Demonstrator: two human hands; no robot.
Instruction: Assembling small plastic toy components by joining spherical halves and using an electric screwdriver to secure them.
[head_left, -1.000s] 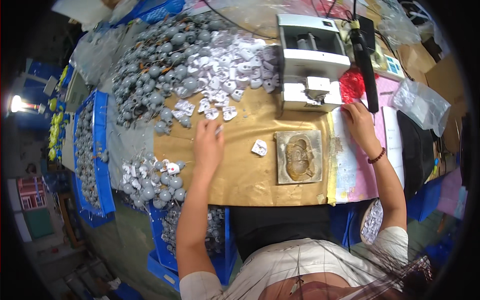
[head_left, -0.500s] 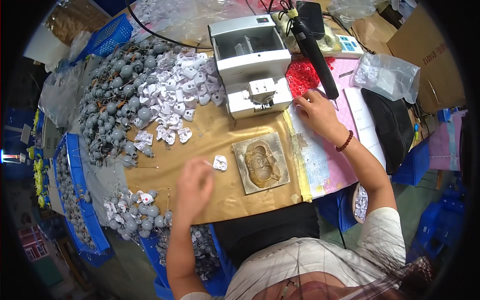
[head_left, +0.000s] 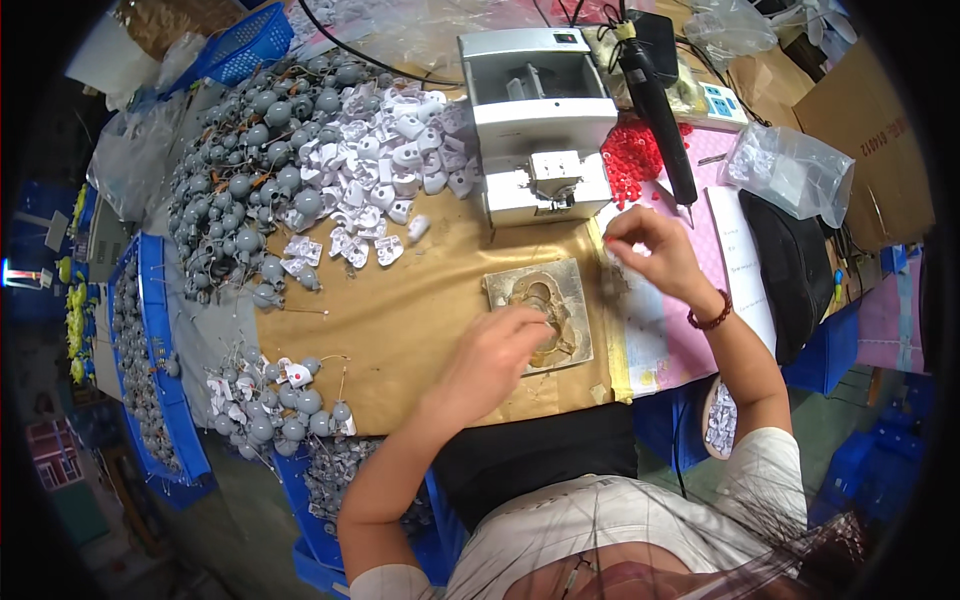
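**Both hands meet at the metal jig on the bench**

The left hand [head_left: 495,350] lies over the square metal jig [head_left: 540,313] at the middle of the brown paper-covered bench [head_left: 400,320], fingers curled down into its shaped hollow; whether they pinch a part there or only press on the plate cannot be told, since the hand hides its own fingertips; the jig sits flat and directly before the person, likely so that a part can be seated in it from above.

The right hand [head_left: 650,250] hovers just right of the jig, over the pink sheet [head_left: 690,330], thumb and fingertips drawn nearly together as if nipping something very small; nothing can be made out between them; a dark bead bracelet [head_left: 708,318] circles the wrist. The heap of small red pieces [head_left: 632,155] lies just beyond this hand, close enough to be picked from without stretching.

Behind the jig stands a grey benchtop machine [head_left: 540,120], its front block facing the person; a black rod-shaped tool [head_left: 655,105] leans across its right side. White moulded housings [head_left: 390,170] are heaped left of the machine, and grey ball-headed parts [head_left: 250,190] spread further left; a smaller mixed cluster [head_left: 275,395] lies near the bench's front edge; blue crates [head_left: 160,380] line the left side. A clear bag of small parts [head_left: 790,170] rests at the right.
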